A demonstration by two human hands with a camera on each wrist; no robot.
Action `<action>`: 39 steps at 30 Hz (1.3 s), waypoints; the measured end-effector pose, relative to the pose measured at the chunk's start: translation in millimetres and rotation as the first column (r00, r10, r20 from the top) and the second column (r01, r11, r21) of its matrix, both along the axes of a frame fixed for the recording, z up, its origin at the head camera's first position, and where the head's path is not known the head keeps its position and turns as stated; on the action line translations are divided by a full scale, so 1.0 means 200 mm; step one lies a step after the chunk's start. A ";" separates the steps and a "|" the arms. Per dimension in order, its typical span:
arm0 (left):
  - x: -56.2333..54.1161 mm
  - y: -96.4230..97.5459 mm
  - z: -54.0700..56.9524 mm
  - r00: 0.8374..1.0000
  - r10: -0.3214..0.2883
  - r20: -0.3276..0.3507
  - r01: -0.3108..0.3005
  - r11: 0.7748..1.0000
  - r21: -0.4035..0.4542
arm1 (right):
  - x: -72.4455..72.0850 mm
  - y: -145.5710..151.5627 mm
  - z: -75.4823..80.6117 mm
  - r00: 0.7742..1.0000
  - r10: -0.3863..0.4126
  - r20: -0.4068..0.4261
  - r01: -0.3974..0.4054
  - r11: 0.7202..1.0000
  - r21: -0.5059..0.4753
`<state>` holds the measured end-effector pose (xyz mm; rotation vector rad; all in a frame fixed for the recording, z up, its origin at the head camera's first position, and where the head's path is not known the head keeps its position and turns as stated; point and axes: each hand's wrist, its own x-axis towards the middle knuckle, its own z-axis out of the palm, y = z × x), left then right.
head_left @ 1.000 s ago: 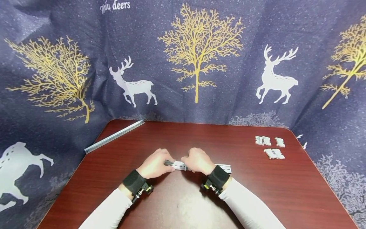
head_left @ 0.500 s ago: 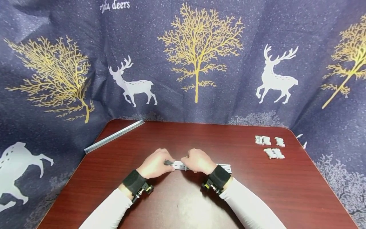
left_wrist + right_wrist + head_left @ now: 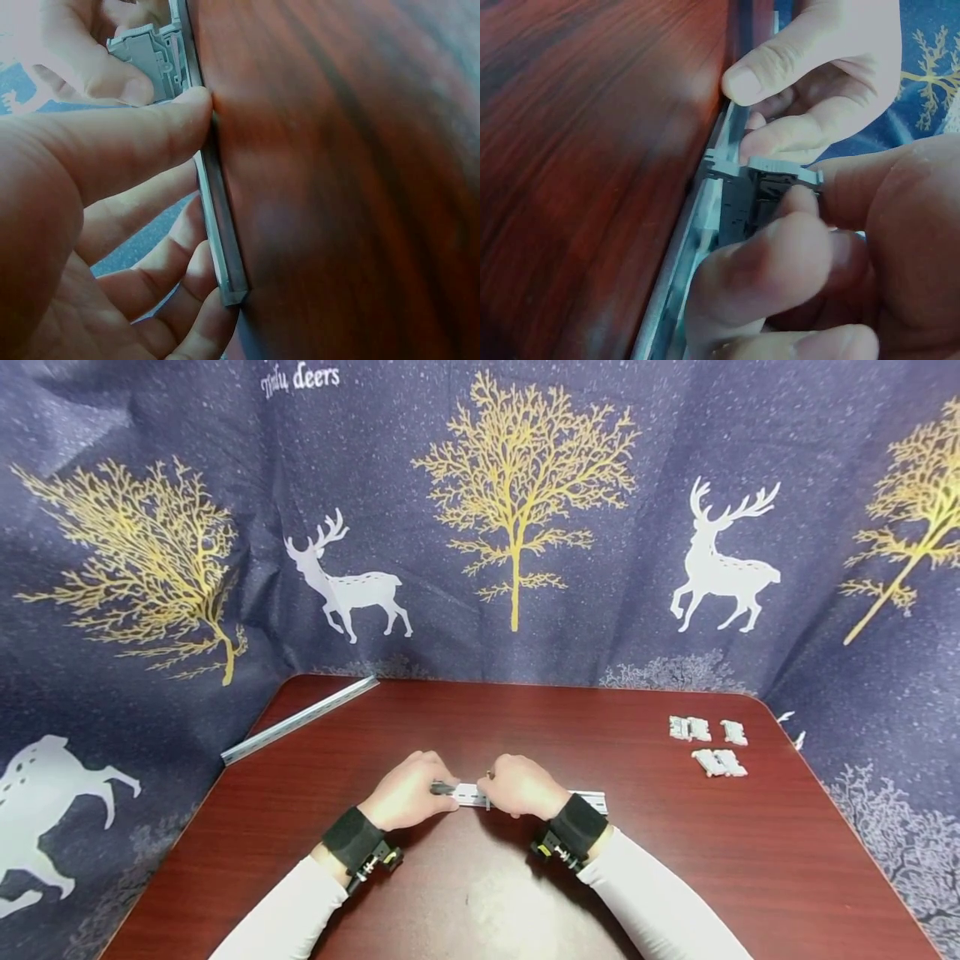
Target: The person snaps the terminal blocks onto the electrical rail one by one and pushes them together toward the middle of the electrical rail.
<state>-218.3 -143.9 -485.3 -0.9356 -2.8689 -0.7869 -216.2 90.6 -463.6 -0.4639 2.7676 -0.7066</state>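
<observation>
A slotted metal DIN rail [image 3: 469, 795] lies across the middle of the table. My left hand [image 3: 411, 789] grips its left end, thumb on the near edge and fingers along the far side in the left wrist view. Toward the rail's middle, my right hand [image 3: 521, 787] pinches a grey terminal block [image 3: 146, 61] between thumb and fingers. In the right wrist view the block [image 3: 739, 202] stands upright across the rail, its foot right at the rail's edge. Fingers cover part of the block.
A longer metal rail [image 3: 300, 720] lies slanted at the table's back left edge. Several pale terminal blocks [image 3: 718, 762] lie at the back right. A dark blue curtain [image 3: 585, 527] printed with deer and trees hangs behind the brown table [image 3: 480, 718].
My right hand has shifted very slightly to the right with the terminal block, its fingers changing position a little. My left hand keeps its grip on the rail.
</observation>
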 end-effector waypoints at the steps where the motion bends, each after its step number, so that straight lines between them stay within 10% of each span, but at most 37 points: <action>1: 0.00 0.00 0.00 1.000 0.000 0.002 0.000 1.000 0.002 | 0.00 0.00 0.00 1.000 0.006 -0.009 -0.006 1.000 0.009; 33: 0.00 0.00 0.00 1.000 -0.016 -0.008 0.016 1.000 0.011 | 0.02 -0.01 -0.13 0.972 0.035 -0.232 -0.014 0.996 0.091; 39: 0.01 0.00 0.01 1.000 -0.016 -0.009 0.016 1.000 0.012 | 0.06 -0.03 -0.04 0.981 0.020 -0.193 0.001 0.994 0.111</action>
